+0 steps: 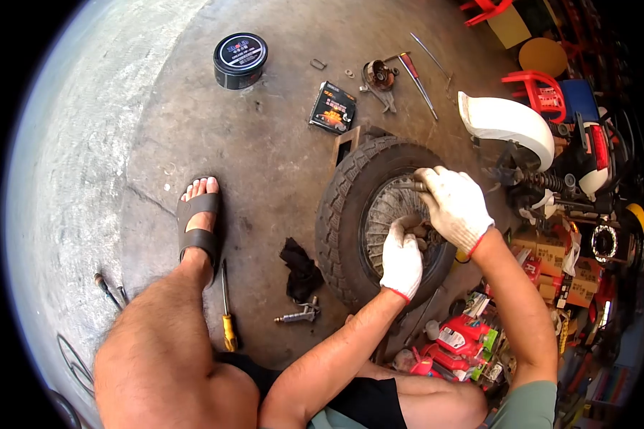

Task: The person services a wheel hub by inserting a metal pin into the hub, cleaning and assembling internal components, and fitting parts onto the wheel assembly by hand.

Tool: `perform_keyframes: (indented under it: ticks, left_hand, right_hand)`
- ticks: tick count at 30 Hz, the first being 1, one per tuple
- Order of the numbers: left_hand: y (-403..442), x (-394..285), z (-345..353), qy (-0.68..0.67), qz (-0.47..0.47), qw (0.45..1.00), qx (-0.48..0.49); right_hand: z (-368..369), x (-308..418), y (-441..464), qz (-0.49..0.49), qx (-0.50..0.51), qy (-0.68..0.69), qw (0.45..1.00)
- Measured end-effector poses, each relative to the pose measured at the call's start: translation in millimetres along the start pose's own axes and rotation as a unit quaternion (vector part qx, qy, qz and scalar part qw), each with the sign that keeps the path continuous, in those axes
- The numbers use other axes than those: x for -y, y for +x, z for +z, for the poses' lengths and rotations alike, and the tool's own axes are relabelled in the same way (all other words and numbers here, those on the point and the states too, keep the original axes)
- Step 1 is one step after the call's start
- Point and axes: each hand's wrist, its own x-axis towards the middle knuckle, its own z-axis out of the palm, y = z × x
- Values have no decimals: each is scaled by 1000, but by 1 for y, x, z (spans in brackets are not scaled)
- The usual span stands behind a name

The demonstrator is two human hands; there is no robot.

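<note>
A motorcycle wheel with a knobbly tyre (340, 214) lies on its side in front of me, its cast, dusty hub face up. My right hand (456, 206), in a white knit glove with a red cuff, is over the far part of the wheel. Its fingers are closed on a short metal rod (409, 186) that points left. My left hand (402, 259), gloved the same way, is at the near side of the hub centre with its fingers curled. What those fingers hold, if anything, is hidden.
Beyond the wheel lie a grease tub (240, 61), a black box (333, 107), a brake plate (379, 75) and a red-handled screwdriver (416, 84). Nearer are a black rag (300, 270), an air blow gun (299, 312) and a yellow-handled screwdriver (227, 314). Red bottles (459, 337) crowd the right.
</note>
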Motion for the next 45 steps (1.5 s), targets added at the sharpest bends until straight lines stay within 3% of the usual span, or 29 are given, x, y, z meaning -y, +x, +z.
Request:
perform_keyframes:
  ticks: [2,4,6,8,10,12,13,18,22,24,28,35,39,45]
  left_hand:
    - [-5,-3,-2,69,19,997,2]
    - [-7,-8,-4,51,4,999,0]
    - [-8,-12,-7,48,0,999,-6]
    - [-11,-16,-11,44,-2,999,-8]
    - [-14,-14,-19,61,-44,997,-8]
    - [-17,-8,-24,52,-50,997,-7]
    - [-19,-2,-25,17,-27,999,1]
    - [-36,16,-28,4,-13,999,45]
    - [-56,13,-27,36,-103,993,44]
    - [-65,13,-29,45,-141,987,70]
    - [-70,21,-40,30,-234,968,86]
    - [-83,50,-50,100,-213,960,149]
    - [-95,56,-48,121,-267,942,161]
    - [-102,58,-42,113,-267,940,182]
  right_hand:
    - [5,7,-2,47,34,-11,998]
    - [-3,17,8,258,207,-33,943]
    - [-5,14,7,259,226,-41,938]
    - [1,9,-1,21,5,-40,999]
    - [2,12,3,5,17,-41,999]
    - [1,22,9,221,163,-43,961]
    - [3,21,12,262,157,-34,952]
    - [4,20,14,301,120,-8,946]
    - [-20,14,2,316,4,58,947]
    - [-35,12,-20,273,-30,97,957]
    - [-70,40,-87,334,-9,200,921]
    - [-87,82,-198,452,28,285,845]
    - [-72,87,-235,485,4,297,823]
    - [-56,93,-262,485,-15,299,822]
